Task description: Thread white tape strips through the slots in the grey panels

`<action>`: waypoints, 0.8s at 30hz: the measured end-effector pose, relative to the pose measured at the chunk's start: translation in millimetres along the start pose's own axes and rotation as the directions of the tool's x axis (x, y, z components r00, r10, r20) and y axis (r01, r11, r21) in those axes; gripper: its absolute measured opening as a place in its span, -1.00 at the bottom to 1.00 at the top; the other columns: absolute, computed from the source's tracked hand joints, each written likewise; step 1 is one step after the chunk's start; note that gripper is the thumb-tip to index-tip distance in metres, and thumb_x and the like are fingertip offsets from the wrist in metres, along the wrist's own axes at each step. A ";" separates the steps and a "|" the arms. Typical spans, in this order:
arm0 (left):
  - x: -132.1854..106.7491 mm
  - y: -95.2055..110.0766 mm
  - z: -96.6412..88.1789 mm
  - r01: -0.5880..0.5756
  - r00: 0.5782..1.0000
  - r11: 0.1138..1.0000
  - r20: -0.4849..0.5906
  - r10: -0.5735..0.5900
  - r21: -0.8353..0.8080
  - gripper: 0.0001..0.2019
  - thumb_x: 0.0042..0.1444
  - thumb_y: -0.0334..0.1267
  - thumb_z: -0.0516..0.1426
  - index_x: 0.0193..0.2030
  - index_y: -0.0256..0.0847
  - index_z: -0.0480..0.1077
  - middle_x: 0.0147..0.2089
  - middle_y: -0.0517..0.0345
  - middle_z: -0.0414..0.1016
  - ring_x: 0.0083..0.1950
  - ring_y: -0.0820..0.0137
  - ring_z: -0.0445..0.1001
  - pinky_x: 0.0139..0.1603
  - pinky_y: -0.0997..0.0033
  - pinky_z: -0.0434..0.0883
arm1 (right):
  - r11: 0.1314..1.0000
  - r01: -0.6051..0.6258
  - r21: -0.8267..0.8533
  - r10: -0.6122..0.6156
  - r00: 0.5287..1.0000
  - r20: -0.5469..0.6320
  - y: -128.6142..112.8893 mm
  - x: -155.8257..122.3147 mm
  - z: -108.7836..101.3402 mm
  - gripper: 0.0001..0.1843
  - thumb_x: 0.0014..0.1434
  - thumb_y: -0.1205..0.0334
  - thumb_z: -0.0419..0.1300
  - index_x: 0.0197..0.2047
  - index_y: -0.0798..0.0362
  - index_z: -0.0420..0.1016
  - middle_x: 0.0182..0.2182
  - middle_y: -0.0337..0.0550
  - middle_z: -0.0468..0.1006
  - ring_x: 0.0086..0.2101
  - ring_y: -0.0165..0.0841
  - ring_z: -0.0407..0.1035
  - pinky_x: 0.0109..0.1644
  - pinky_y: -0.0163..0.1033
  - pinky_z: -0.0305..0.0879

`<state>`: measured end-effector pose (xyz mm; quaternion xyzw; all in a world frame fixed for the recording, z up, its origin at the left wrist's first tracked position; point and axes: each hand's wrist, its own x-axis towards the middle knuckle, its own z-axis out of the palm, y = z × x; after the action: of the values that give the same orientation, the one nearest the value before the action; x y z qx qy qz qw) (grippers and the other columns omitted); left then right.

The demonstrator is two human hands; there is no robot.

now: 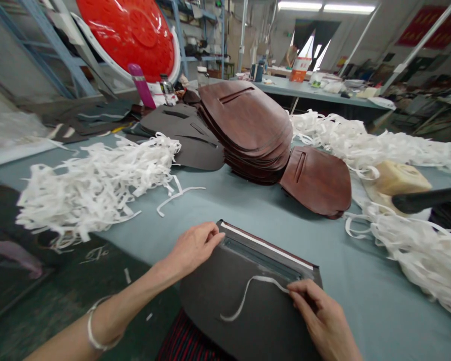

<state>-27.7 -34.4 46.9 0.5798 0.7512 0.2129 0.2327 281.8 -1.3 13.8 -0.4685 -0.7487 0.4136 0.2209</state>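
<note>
A dark grey leather panel (206, 291) lies over the table's front edge, with its grey side up. Along its far edge runs a white strip (263, 243), beside a long slot pocket (263, 260). My left hand (195, 248) is closed in a pinch on the panel's far left corner, at the end of that strip. Between the thumb and fingers of my right hand (319, 313), near the slot's right end, is one end of a thin white backing strip (251, 288). The rest of this strip curls loosely across the panel.
Piled brown leather panels (248, 120) stand mid-table, with a smaller brown stack (317, 178) beside them. Heaps of white strips lie left (101, 185) and right (417, 255). A yellowish block (402, 178) and black handle (428, 199) are at right. Behind stands a purple bottle (141, 85).
</note>
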 end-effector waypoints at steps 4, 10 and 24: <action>6.8 7.7 19.5 -0.001 0.993 0.986 -0.115 0.020 0.166 -0.64 0.06 0.08 0.14 -0.23 -0.17 0.26 -0.21 0.11 0.40 -0.21 0.28 0.37 -0.23 0.34 0.23 | 0.998 0.055 -0.019 -0.054 0.998 0.035 -0.7 -0.2 1.2 -0.79 0.25 0.08 0.07 -0.29 -0.01 0.43 -0.38 -0.23 0.48 -0.35 -0.39 0.39 -0.26 -0.36 0.28; 18.9 -0.6 28.5 0.058 0.997 0.990 -0.060 -0.051 0.130 -0.80 0.08 -0.12 0.13 -0.26 -0.15 0.23 -0.23 0.16 0.38 -0.25 0.33 0.36 -0.28 0.37 0.20 | 0.997 0.059 -0.046 -0.057 0.997 0.051 4.0 2.7 -0.7 -0.79 0.24 0.08 0.07 -0.29 0.00 0.44 -0.41 -0.24 0.49 -0.39 -0.40 0.40 -0.32 -0.40 0.29; 12.2 20.3 22.9 -0.088 0.995 0.996 -0.053 0.087 -0.030 -0.89 0.20 -0.32 -0.02 -0.19 -0.17 0.30 -0.17 0.10 0.39 -0.14 0.34 0.36 -0.11 0.35 0.28 | 0.996 0.075 -0.041 -0.073 0.996 0.057 -17.6 1.5 8.9 -0.79 0.29 0.12 0.02 -0.29 0.00 0.41 -0.40 -0.25 0.48 -0.36 -0.42 0.39 -0.26 -0.39 0.27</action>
<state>-1.1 -16.6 39.3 0.6026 0.7273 0.2500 0.2130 265.6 -7.5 23.3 -0.4333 -0.7801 0.4019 0.2052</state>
